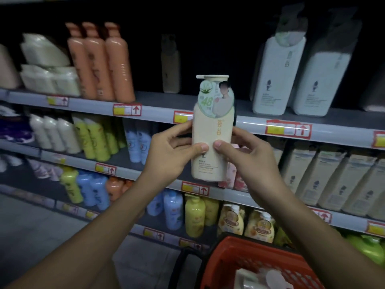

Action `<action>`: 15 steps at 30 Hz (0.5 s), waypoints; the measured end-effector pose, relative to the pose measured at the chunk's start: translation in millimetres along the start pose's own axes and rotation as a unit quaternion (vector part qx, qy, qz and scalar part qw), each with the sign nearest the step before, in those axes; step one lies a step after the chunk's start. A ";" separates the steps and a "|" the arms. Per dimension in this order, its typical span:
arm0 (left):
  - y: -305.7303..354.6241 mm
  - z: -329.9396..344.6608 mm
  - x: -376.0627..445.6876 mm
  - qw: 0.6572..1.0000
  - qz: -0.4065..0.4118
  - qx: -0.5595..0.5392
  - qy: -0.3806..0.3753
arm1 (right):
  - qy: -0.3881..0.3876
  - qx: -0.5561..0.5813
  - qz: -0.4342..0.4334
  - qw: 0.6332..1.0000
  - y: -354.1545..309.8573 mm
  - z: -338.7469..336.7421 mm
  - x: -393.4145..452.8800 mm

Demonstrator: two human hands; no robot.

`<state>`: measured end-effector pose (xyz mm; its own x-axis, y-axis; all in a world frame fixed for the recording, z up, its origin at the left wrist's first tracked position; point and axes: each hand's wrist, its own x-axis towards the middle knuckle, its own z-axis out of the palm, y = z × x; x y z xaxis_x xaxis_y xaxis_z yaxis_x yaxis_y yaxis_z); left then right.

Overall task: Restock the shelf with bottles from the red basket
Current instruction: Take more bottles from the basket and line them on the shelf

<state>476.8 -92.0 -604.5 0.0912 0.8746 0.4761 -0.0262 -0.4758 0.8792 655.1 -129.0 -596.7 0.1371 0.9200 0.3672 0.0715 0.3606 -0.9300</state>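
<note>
I have a cream pump bottle [212, 142] held upright in front of the shelf [158, 110], raised so its cap sits level with the gap on the top tier. My left hand [173, 155] grasps the bottle's left side, thumb pressed across the front and fingers curled behind; my right hand [248, 157] grips the right side the same way, thumb on the front just beside the other thumb. A round green tag [215, 99] with the number 48 hangs round the bottle's neck. Behind the bottle and to its left, three orange bottles [100, 63] stand in a row on the top tier, with a lone tan bottle [170, 65] set further back in the dark between them and the bottle I hold. To the bottle's right, two tall white bottles [291, 74] stand on the same tier. Below the bottle, at the lower right, sits the red basket [250, 259], with pale items inside that are too blurred for me to tell apart.
</note>
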 end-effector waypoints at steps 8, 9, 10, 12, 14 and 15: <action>16.4 -44.3 28.3 1.000 0.016 0.006 0.024 | 0.000 0.002 -0.031 1.000 -23.9 42.7 21.9; 17.2 -48.3 33.0 0.999 0.025 0.010 0.026 | -0.002 0.006 -0.034 0.999 -26.2 47.3 25.5; 17.9 -52.0 38.1 0.999 0.034 0.012 0.030 | -0.003 0.004 -0.040 0.999 -28.3 51.8 30.2; 19.6 -58.8 50.4 0.998 0.047 0.012 0.039 | 0.001 -0.010 -0.061 0.998 -32.9 61.7 42.2; 21.3 -65.6 66.9 0.997 0.061 0.018 0.049 | 0.011 -0.017 -0.079 0.997 -37.4 74.4 59.5; 23.1 -69.4 77.2 0.996 0.070 0.024 0.052 | 0.017 -0.016 -0.086 0.996 -38.5 81.5 70.4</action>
<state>414.1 -29.0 -546.0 -0.0128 0.8028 0.5962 0.0155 -0.5960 0.8028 581.4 -65.6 -536.4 0.1540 0.8393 0.5213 0.1281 0.5062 -0.8528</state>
